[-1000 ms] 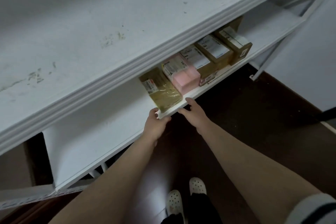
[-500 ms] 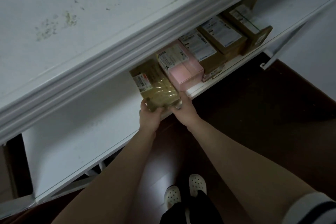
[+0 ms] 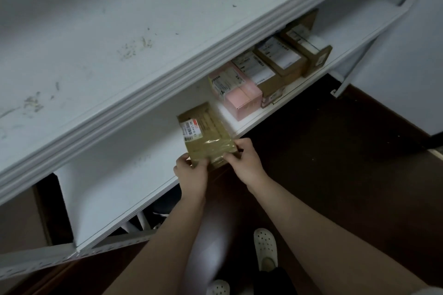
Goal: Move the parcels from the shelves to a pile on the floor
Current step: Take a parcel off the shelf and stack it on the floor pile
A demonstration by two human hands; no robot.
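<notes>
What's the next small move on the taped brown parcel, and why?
Probably slide the taped brown parcel straight back off the lower shelf, toward the body. The left hand and right hand both grip its near end past the shelf edge; most of it is over the shelf, far end near the upper shelf, so lifting first might catch.

A second ago the left hand (image 3: 191,172) and right hand (image 3: 247,163) lay at the front edge of the shelf (image 3: 134,170), below the tan parcel (image 3: 207,137) and not yet holding it. Since then both have closed on its near end, one at each corner. The parcel has slid out toward the person, so that its near end now hangs past the shelf edge, and bare shelf has opened between it and the pink box (image 3: 237,93) it lay against.
</notes>
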